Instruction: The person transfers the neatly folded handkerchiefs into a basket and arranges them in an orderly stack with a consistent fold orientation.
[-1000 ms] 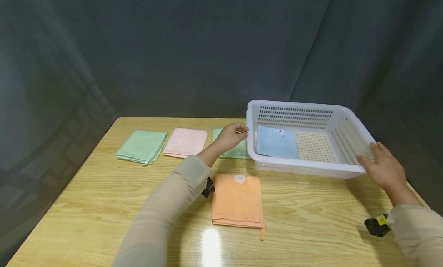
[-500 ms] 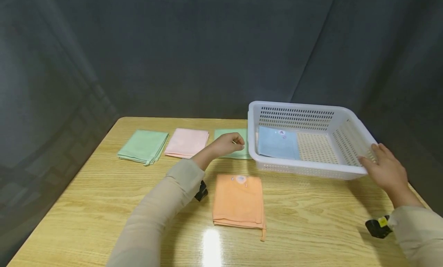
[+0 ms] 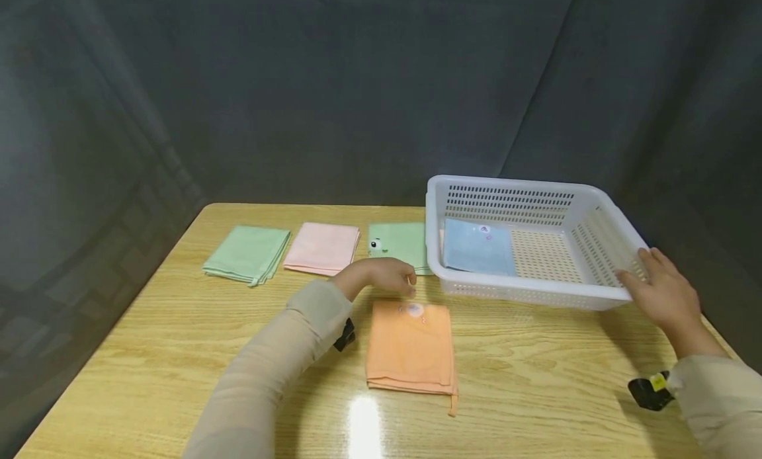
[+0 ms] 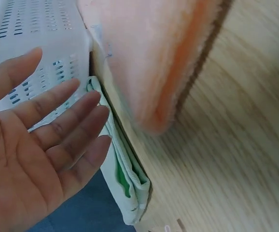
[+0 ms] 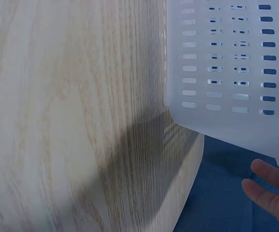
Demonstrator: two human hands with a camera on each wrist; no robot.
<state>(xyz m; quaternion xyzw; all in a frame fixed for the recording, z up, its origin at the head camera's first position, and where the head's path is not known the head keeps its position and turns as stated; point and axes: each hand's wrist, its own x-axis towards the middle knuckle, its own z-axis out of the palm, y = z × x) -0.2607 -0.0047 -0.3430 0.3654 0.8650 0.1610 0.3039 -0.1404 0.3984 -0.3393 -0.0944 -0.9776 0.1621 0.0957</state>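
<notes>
My left hand (image 3: 385, 275) hovers just beyond the folded orange hand towel (image 3: 409, 353), holding nothing. In the left wrist view its fingers (image 4: 57, 128) lie relaxed and spread, and the orange towel's folded corner (image 4: 151, 96) is close to the camera. My right hand (image 3: 662, 290) grips the right rim of a white perforated plastic basket (image 3: 524, 286). In the right wrist view only a couple of its fingertips (image 5: 262, 191) show beside the basket wall (image 5: 226, 113). A folded light blue towel (image 3: 479, 247) lies in the basket's left part, with a sliver of something pinkish beside it.
Left of the basket, a green towel (image 3: 400, 239) with an eye print lies partly hidden behind its wall. Farther left are a folded pink towel (image 3: 323, 247) and another green towel (image 3: 247, 252). All rest on a wooden table (image 3: 178, 353) before dark curtains (image 3: 333, 102).
My left hand has drawn back from the basket's left rim, past the green towel, toward the orange towel's far edge. The right hand and basket stay in place.
</notes>
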